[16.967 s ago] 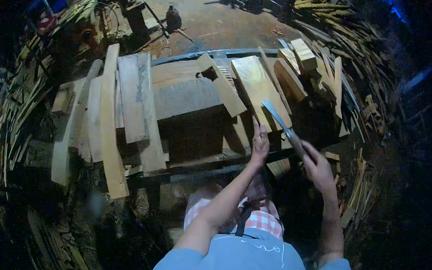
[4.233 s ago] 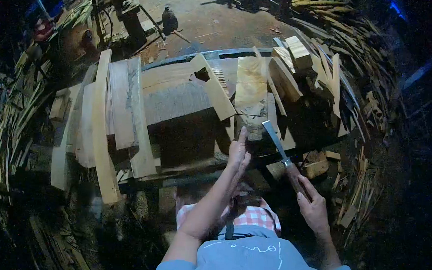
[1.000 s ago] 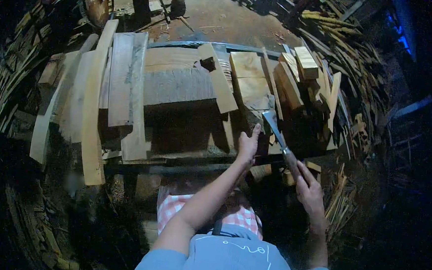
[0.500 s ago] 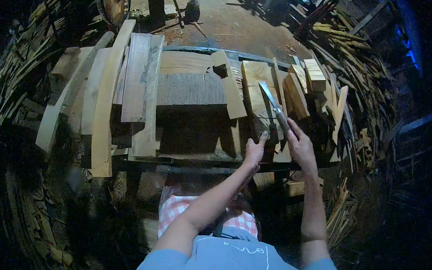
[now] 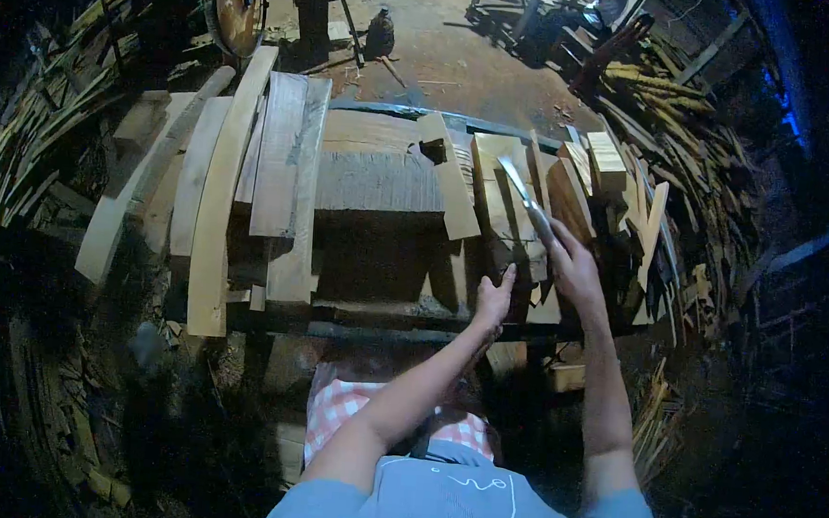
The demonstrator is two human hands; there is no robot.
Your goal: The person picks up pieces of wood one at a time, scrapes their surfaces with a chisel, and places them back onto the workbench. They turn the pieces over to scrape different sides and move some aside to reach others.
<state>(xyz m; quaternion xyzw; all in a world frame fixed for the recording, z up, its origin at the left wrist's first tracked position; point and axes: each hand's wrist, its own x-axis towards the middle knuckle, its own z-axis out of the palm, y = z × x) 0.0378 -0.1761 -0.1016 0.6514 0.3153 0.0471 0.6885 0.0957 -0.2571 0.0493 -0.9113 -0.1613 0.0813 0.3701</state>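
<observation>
A chisel (image 5: 516,183) with a bright flat blade is gripped by its handle in my right hand (image 5: 576,267), its tip pointing away from me and to the left. Beneath the blade lies a pale wood block (image 5: 497,150) on the bench, its near part in shadow. My left hand (image 5: 495,300) is at the near end of this block, thumb up and the other fingers curled. Shadow hides what those fingers hold. Just left of the block leans a notched board (image 5: 450,180).
A large squared timber (image 5: 381,183) sits mid-bench. Long planks (image 5: 216,237) stick out over the near edge at left. Shorter blocks (image 5: 607,159) stand at right. Stacked wood strips (image 5: 47,132) line both sides. A dark bottle-shaped object (image 5: 381,34) stands on the floor beyond.
The view has shifted slightly, so the bench things sit a little further right and lower. My right hand has turned a little, still holding the chisel; my left hand stays at the block's near end.
</observation>
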